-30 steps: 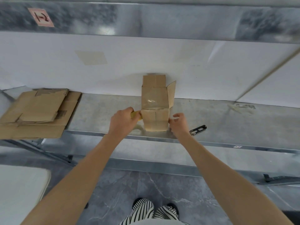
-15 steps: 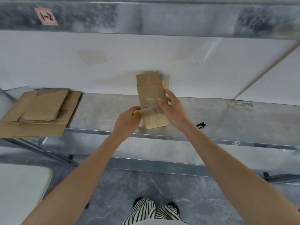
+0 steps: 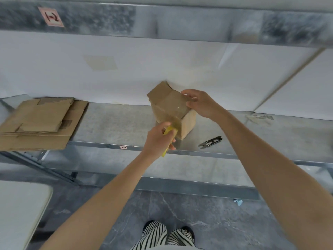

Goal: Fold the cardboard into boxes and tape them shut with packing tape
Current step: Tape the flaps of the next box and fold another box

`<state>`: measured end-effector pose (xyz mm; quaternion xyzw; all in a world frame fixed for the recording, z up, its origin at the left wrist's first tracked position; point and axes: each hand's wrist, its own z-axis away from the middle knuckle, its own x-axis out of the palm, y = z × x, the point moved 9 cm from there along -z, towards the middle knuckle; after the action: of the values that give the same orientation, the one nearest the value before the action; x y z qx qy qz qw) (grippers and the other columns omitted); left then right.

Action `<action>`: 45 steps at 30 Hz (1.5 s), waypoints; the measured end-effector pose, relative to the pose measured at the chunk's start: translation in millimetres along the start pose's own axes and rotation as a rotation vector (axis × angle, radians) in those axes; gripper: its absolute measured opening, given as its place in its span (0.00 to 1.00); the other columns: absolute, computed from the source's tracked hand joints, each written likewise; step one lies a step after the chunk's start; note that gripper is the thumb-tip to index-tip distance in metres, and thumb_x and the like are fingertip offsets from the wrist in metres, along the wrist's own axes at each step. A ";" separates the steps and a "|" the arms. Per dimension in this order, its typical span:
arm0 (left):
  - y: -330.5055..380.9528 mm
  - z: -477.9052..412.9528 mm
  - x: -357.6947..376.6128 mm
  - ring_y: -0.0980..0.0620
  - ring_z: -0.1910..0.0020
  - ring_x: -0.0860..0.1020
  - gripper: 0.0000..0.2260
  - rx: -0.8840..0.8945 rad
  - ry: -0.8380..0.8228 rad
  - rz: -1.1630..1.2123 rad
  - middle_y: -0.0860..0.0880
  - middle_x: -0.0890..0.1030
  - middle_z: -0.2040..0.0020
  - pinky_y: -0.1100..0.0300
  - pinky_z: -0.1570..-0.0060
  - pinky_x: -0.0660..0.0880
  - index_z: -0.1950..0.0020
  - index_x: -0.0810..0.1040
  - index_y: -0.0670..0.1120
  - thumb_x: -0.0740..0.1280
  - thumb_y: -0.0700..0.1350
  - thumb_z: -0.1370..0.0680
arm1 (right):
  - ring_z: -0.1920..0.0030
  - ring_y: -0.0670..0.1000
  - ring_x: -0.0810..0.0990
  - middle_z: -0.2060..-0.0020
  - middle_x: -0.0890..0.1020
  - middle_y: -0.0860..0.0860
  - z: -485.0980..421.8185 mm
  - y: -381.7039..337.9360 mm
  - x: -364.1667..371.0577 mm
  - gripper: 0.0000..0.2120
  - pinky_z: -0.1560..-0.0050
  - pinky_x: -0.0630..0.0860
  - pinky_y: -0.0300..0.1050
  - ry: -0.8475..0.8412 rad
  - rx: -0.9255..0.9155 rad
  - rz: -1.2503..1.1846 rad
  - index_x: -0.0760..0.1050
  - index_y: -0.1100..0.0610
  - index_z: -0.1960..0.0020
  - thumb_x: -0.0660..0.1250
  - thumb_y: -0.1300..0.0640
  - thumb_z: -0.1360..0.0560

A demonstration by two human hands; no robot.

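Note:
A small cardboard box (image 3: 166, 105) is tilted above the metal shelf (image 3: 115, 127), its far flap sticking up to the left. My right hand (image 3: 200, 103) grips the box at its upper right edge. Clear packing tape (image 3: 175, 118) runs down the box's face toward my left hand (image 3: 158, 139). That hand grips a yellow tape roll (image 3: 168, 134) just below the box's near corner; most of the roll is hidden by the fingers.
A stack of flattened cardboard (image 3: 39, 121) lies on the shelf's left end. Small black snips (image 3: 210, 141) lie right of the box near the shelf's front edge. A white table corner (image 3: 19, 210) sits at lower left. Crumpled tape scrap (image 3: 259, 118) lies far right.
The box went from standing upright on the shelf to being lifted and tilted. My right hand moved from its lower right side up to its top right edge. My left hand dropped lower with the roll.

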<state>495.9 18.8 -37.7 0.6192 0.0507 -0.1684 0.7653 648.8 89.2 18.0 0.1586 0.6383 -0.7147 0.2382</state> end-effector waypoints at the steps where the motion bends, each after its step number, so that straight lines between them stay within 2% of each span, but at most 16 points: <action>1: 1.8 -1.8 3.2 0.49 0.73 0.78 0.16 0.000 0.003 0.016 0.46 0.80 0.63 0.53 0.62 0.81 0.35 0.73 0.47 0.63 0.42 0.23 | 0.49 0.50 0.75 0.42 0.76 0.52 -0.3 -1.1 -5.7 0.20 0.52 0.72 0.42 0.062 -0.008 0.102 0.73 0.54 0.35 0.59 0.67 0.24; 3: 7.4 -3.8 10.4 0.50 0.72 0.79 0.14 -0.007 -0.015 0.021 0.46 0.80 0.62 0.55 0.64 0.81 0.37 0.73 0.46 0.63 0.42 0.23 | 0.48 0.49 0.73 0.44 0.73 0.49 4.8 -3.9 -7.6 0.19 0.53 0.70 0.40 0.109 -0.010 0.223 0.73 0.53 0.33 0.60 0.61 0.23; 7: 6.9 -4.8 21.1 0.48 0.73 0.78 0.12 -0.068 -0.096 0.064 0.43 0.81 0.58 0.59 0.70 0.76 0.41 0.71 0.44 0.62 0.39 0.24 | 0.36 0.51 0.69 0.33 0.67 0.49 11.2 -1.7 14.2 0.33 0.37 0.69 0.52 0.035 -0.013 0.374 0.64 0.50 0.28 0.67 0.39 0.29; 10: 1.3 -4.0 25.6 0.49 0.77 0.75 0.12 -0.090 -0.184 0.089 0.42 0.83 0.57 0.59 0.71 0.73 0.40 0.69 0.44 0.61 0.39 0.24 | 0.34 0.53 0.67 0.31 0.65 0.49 11.0 -2.2 14.5 0.38 0.35 0.67 0.54 0.050 -0.042 0.415 0.61 0.50 0.27 0.69 0.38 0.32; 13: -8.5 -2.3 21.8 0.52 0.77 0.74 0.10 -0.075 -0.247 -0.047 0.45 0.84 0.60 0.61 0.73 0.71 0.40 0.70 0.47 0.61 0.44 0.21 | 0.38 0.52 0.71 0.34 0.68 0.49 9.4 -3.5 14.7 0.38 0.37 0.70 0.52 0.004 -0.061 0.379 0.62 0.51 0.27 0.71 0.40 0.32; 17: -20.1 -0.7 13.9 0.51 0.76 0.73 0.09 -0.049 -0.198 -0.115 0.47 0.84 0.63 0.63 0.75 0.69 0.40 0.72 0.48 0.60 0.46 0.20 | 0.41 0.51 0.73 0.40 0.71 0.47 7.3 -8.4 18.4 0.36 0.39 0.70 0.54 -0.032 -0.092 0.402 0.65 0.49 0.29 0.70 0.40 0.32; 19: -15.2 -1.2 16.6 0.54 0.77 0.72 0.07 0.008 -0.161 -0.109 0.48 0.84 0.62 0.62 0.74 0.70 0.43 0.73 0.47 0.60 0.46 0.19 | 0.38 0.51 0.70 0.40 0.71 0.46 6.5 -4.0 15.4 0.35 0.36 0.66 0.55 -0.011 -0.081 0.432 0.63 0.46 0.28 0.68 0.38 0.31; 22: -11.4 -2.3 22.6 0.55 0.77 0.72 0.07 0.020 -0.116 -0.076 0.50 0.83 0.62 0.63 0.73 0.71 0.48 0.74 0.44 0.59 0.46 0.19 | 0.26 0.53 0.56 0.29 0.63 0.47 9.3 3.8 10.8 0.35 0.29 0.55 0.60 0.003 -0.055 0.510 0.58 0.43 0.26 0.62 0.34 0.28; 24: -13.5 -1.5 27.6 0.55 0.78 0.71 0.06 -0.001 -0.110 -0.039 0.49 0.82 0.64 0.64 0.74 0.70 0.48 0.74 0.44 0.59 0.46 0.19 | 0.24 0.51 0.48 0.24 0.55 0.47 14.9 4.5 3.5 0.32 0.27 0.48 0.60 0.048 -0.048 0.464 0.56 0.45 0.25 0.57 0.35 0.24; 25: -14.9 -1.1 29.2 0.55 0.79 0.70 0.05 -0.008 -0.104 -0.023 0.49 0.82 0.65 0.63 0.74 0.69 0.49 0.74 0.44 0.60 0.45 0.20 | 0.24 0.51 0.49 0.24 0.55 0.47 18.4 3.5 -4.2 0.29 0.27 0.48 0.59 0.110 -0.065 0.413 0.58 0.46 0.25 0.55 0.37 0.22; 29: -20.0 -2.2 30.8 0.55 0.79 0.68 0.02 -0.029 -0.071 0.024 0.47 0.81 0.65 0.64 0.74 0.68 0.52 0.75 0.45 0.64 0.43 0.23 | 0.30 0.52 0.66 0.31 0.70 0.51 47.3 25.4 -42.2 0.18 0.31 0.62 0.47 0.407 -0.099 0.256 0.72 0.54 0.33 0.57 0.61 0.22; 32: -22.2 -2.7 32.0 0.55 0.78 0.69 0.04 -0.062 -0.068 0.053 0.48 0.81 0.65 0.65 0.74 0.69 0.49 0.76 0.47 0.64 0.44 0.23 | 0.36 0.54 0.72 0.34 0.74 0.52 62.6 77.2 -36.6 0.25 0.36 0.68 0.46 0.346 0.057 0.302 0.74 0.54 0.35 0.56 0.70 0.29; 35: -22.5 -1.3 33.0 0.55 0.78 0.69 0.02 -0.079 -0.075 0.108 0.48 0.80 0.66 0.65 0.75 0.69 0.53 0.76 0.46 0.65 0.43 0.23 | 0.27 0.51 0.60 0.27 0.65 0.48 68.9 125.0 -1.6 0.31 0.28 0.58 0.52 0.058 0.180 0.530 0.63 0.49 0.27 0.59 0.68 0.28; 37: -21.6 -0.8 33.2 0.56 0.78 0.69 0.02 -0.073 -0.082 0.105 0.48 0.81 0.65 0.65 0.75 0.69 0.53 0.76 0.46 0.65 0.44 0.22 | 0.25 0.50 0.55 0.25 0.60 0.47 76.0 142.0 15.0 0.30 0.28 0.54 0.56 -0.063 0.207 0.626 0.59 0.48 0.26 0.60 0.63 0.26; 41: -21.3 -1.6 31.7 0.58 0.79 0.70 0.04 -0.067 -0.089 0.069 0.48 0.81 0.64 0.66 0.75 0.70 0.50 0.76 0.46 0.64 0.45 0.22 | 0.29 0.52 0.61 0.30 0.65 0.48 85.7 145.7 25.7 0.21 0.33 0.59 0.54 -0.046 0.091 0.796 0.66 0.51 0.30 0.61 0.53 0.23; 45: -22.8 -2.0 29.8 0.58 0.80 0.70 0.04 -0.075 -0.089 0.055 0.48 0.82 0.63 0.65 0.73 0.71 0.50 0.76 0.47 0.64 0.46 0.21 | 0.38 0.56 0.70 0.38 0.71 0.52 90.8 145.3 28.2 0.16 0.41 0.63 0.51 0.074 0.007 0.889 0.71 0.52 0.34 0.61 0.53 0.21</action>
<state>516.8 10.9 -67.8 0.5831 0.0057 -0.1726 0.7938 711.1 -14.8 -106.3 0.4440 0.5138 -0.5386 0.4988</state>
